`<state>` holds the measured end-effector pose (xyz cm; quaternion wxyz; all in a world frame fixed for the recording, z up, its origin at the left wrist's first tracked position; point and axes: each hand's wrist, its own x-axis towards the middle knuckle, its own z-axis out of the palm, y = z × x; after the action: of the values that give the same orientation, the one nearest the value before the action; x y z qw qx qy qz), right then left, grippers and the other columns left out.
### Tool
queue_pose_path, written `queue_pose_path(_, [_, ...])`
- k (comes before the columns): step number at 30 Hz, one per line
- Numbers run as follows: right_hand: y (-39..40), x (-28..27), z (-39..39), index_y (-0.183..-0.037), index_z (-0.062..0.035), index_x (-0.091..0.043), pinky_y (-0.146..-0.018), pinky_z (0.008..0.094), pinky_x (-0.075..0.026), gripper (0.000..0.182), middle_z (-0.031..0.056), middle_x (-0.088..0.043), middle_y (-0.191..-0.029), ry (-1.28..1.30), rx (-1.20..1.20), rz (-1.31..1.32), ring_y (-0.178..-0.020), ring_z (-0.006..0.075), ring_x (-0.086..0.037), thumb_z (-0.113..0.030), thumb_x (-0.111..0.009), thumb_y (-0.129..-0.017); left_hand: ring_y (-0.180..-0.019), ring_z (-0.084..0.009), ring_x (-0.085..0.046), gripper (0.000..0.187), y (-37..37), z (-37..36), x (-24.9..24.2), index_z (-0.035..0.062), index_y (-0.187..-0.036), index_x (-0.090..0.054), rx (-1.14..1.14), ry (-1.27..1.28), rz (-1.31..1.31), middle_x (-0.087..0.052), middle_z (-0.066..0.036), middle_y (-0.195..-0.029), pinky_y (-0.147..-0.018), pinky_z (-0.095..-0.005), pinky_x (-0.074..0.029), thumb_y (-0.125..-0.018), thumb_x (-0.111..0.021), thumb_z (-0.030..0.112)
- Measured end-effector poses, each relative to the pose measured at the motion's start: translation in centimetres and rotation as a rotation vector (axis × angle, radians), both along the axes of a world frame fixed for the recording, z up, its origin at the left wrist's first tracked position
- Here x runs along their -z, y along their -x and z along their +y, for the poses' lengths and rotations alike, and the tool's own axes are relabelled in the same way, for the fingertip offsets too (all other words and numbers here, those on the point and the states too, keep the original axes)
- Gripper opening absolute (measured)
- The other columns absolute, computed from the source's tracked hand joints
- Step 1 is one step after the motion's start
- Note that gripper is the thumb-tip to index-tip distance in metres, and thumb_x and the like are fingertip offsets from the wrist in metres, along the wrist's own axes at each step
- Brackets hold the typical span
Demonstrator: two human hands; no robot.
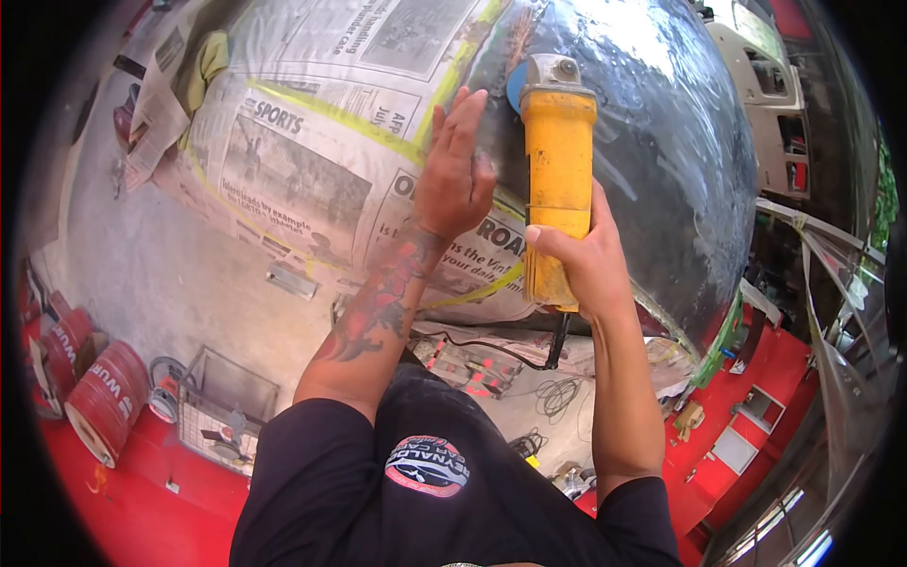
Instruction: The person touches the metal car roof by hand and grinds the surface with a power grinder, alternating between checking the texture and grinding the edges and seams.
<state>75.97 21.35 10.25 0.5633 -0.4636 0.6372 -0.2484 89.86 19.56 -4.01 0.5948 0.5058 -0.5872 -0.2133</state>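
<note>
A yellow angle grinder (557,151) with a grey metal head is upright in the view, and my right hand (597,255) is wrapped round its rear end. Part of its blue disc (516,87) shows beside the head, against the dark, streaked car panel (661,123). My left hand (457,175) is open with fingers stretched out, over the edge between that panel and the taped newspaper (302,170). Its fingertips lie left of the disc. From the grinder's lower end a black cord (557,345) runs down and left.
Yellow masking tape (340,121) borders the newspaper sheets. Red drums (109,402) and a wire basket (222,402) stand at lower left on a red floor. Coiled cable (557,395) lies below the car. Clear plastic sheeting (841,293) hangs at right, near another vehicle (761,90).
</note>
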Motion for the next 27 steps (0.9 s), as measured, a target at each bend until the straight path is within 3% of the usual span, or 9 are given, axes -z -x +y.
queue_pose_path(27, [0.0, 0.5, -2.1, -0.137, 0.0027, -0.036, -0.083, 0.0311, -0.049, 0.082, 0.0114, -0.058, -0.112, 0.014, -0.027, 0.061, -0.096, 0.0177, -0.06, -0.009, -0.075, -0.065, -0.138, -0.0356, -0.033, 0.061, -0.2, 0.1, -0.2, -0.0014, -0.141, -0.034, 0.012, -0.017, 0.015, -0.043, -0.019, -0.14, -0.115, -0.049, -0.018, -0.081, -0.043, 0.002])
